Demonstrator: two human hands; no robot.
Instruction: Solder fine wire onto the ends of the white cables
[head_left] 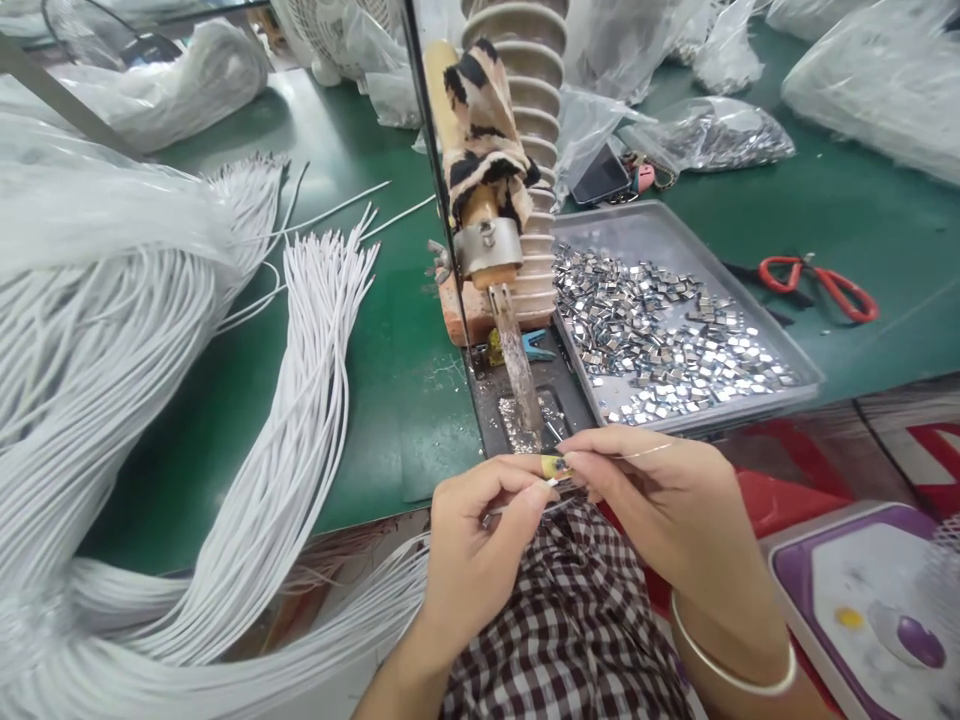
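Head view: both hands work close together at the near edge of the green desk, over a checked cloth on the lap. The left hand has its grip closed, thumb and forefinger pinching the end of a thin white elastic cord; the right hand, also with a closed grip, pinches the same cord end where a small yellowish taped piece sits between the two sets of fingertips. Whether a metal clip is already on the cord cannot be told. Judged from its look, the cord is light, limp and smooth, so it will droop and slip unless held right at the tip; the hold belongs close behind the end, with the other hand steadying it. Just beyond the hands stands a wooden-handled press tool with a flat metal blade. To its right lies a shallow grey tray of small shiny metal clips, light, hard and easily scattered. Large bundles of white cords lie on the left; red-handled scissors lie well apart on the right.
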